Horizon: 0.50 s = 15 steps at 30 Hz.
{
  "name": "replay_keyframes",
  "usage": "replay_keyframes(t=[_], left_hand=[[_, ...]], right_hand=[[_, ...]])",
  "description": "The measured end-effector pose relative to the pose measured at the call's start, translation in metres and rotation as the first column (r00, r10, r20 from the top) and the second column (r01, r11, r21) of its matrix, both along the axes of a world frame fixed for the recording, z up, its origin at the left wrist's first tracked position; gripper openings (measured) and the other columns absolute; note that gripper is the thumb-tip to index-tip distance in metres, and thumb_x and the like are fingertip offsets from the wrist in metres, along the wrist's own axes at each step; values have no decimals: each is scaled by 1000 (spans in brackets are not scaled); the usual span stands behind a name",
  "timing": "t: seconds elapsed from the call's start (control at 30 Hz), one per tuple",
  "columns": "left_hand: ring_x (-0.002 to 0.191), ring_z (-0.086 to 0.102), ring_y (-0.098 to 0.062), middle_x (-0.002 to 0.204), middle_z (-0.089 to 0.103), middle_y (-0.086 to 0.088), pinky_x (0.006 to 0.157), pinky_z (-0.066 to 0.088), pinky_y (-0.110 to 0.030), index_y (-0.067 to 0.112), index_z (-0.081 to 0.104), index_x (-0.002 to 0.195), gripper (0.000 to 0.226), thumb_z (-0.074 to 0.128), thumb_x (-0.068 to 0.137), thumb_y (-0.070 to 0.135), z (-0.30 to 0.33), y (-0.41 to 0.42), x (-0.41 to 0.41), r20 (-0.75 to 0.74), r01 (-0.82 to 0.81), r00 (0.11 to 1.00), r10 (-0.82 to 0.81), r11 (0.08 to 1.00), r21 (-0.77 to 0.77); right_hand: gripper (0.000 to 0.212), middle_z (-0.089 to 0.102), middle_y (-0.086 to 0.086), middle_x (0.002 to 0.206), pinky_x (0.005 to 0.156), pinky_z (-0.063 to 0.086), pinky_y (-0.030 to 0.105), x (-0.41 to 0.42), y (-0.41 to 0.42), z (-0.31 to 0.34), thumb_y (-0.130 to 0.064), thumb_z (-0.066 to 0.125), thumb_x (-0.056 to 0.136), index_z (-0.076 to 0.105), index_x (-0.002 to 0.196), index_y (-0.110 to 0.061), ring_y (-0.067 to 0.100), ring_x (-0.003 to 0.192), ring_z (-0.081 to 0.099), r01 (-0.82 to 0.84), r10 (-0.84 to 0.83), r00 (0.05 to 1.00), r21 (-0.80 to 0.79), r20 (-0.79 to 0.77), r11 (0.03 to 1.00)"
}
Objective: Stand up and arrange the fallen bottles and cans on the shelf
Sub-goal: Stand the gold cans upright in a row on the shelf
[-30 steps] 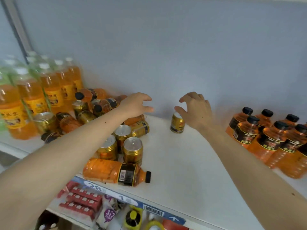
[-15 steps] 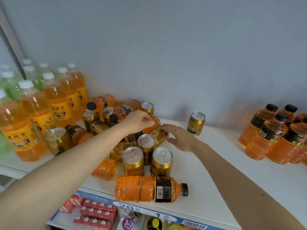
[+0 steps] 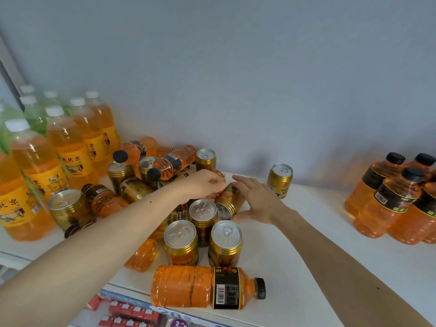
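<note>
A heap of gold cans and orange black-capped bottles lies on the white shelf (image 3: 295,267). My right hand (image 3: 256,200) wraps over a fallen gold can (image 3: 230,197) at the heap's right edge, thumb under it. My left hand (image 3: 204,185) has its fingers curled just left of that can, against a small orange item (image 3: 219,173); what it holds is hidden. Three cans stand upright below the hands (image 3: 180,241). One more can (image 3: 280,180) stands alone to the right. A fallen bottle (image 3: 207,287) lies along the front edge. Two bottles (image 3: 174,162) rest on top of the heap.
Tall white-capped orange and green bottles (image 3: 68,147) stand in rows at the left. Upright black-capped orange bottles (image 3: 396,197) are grouped at the right. A grey wall backs the shelf. Red packs (image 3: 132,315) sit on the shelf below, under the price strip.
Both hands came down from near the lone can to the heap. My right hand has closed around the fallen can. The view shifted left and nearer.
</note>
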<state>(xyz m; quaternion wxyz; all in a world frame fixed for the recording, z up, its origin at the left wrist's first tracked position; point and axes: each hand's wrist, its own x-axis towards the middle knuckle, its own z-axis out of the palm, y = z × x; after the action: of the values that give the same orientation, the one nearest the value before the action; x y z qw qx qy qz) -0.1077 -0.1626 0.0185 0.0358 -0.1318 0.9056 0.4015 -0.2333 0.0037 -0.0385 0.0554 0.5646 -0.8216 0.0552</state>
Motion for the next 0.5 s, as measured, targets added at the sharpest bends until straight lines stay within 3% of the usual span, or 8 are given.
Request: replay_keyframes(t=[0.13, 0.3, 0.43, 0.5], left_hand=[[103, 58, -4, 111, 64, 13, 88, 49, -26, 28, 65, 114, 37, 59, 85, 50, 12, -15, 7, 34, 97, 995, -93, 988, -117], [99, 60, 6, 108, 65, 22, 85, 49, -20, 38, 67, 108, 40, 75, 71, 51, 19, -31, 23, 250, 316, 925, -286, 944, -92], [107, 56, 2, 117, 62, 19, 87, 46, -17, 36, 64, 115, 55, 83, 64, 44, 14, -27, 24, 257, 345, 913, -316, 936, -75], [106, 55, 3, 117, 61, 21, 84, 44, -14, 36, 64, 116, 59, 85, 61, 43, 14, -26, 24, 258, 359, 908, -330, 931, -72]], right_hand=[[89, 33, -6, 152, 110, 27, 43, -5, 2, 2, -56, 74, 71, 28, 145, -35, 21, 140, 28, -130, 131, 989, 32, -63, 991], [75, 41, -5, 143, 104, 31, 41, -9, -2, 2, -54, 72, 74, 36, 138, -38, 23, 129, 36, -131, 133, 989, 36, -57, 991], [74, 42, -5, 142, 102, 37, 39, -14, 0, 2, -55, 71, 76, 36, 138, -35, 22, 123, 40, -116, 116, 993, 20, 23, 993], [75, 45, -5, 139, 101, 39, 41, -17, 6, 4, -56, 71, 75, 38, 138, -31, 21, 121, 42, -78, 80, 985, -18, 154, 997]])
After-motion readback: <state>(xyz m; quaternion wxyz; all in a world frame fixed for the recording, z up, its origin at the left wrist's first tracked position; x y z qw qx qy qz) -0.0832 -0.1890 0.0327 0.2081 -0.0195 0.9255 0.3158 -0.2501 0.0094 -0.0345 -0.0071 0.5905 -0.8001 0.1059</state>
